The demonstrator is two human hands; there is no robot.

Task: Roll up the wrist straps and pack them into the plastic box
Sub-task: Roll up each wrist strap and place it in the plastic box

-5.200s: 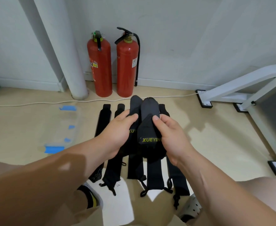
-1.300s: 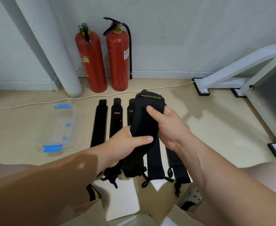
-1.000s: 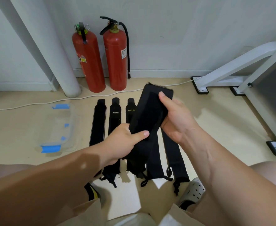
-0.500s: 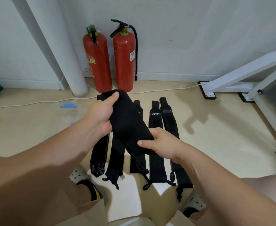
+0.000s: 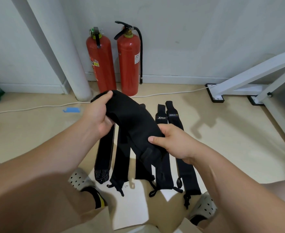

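Note:
A black wrist strap (image 5: 131,121) is held in the air, slanting from upper left to lower right. My left hand (image 5: 98,115) grips its far end, fingers curled round it. My right hand (image 5: 172,142) pinches its near end, thumb on top. Under them, several black wrist straps (image 5: 104,148) lie flat side by side on the floor, loops toward me. The two on the right carry small printed logos (image 5: 162,117). Of the plastic box only a blue tape tab (image 5: 71,109) shows at the left; my left arm hides the rest.
Two red fire extinguishers (image 5: 114,63) stand against the wall behind the straps, beside a white pipe (image 5: 61,51). A white cable (image 5: 37,106) runs along the floor. A white metal frame (image 5: 249,78) occupies the right. My feet in perforated clogs (image 5: 81,179) flank the straps.
The held strap swung from upright in front of me to a slant leaning left. My left hand went up to its far end and my right hand came down to its near end.

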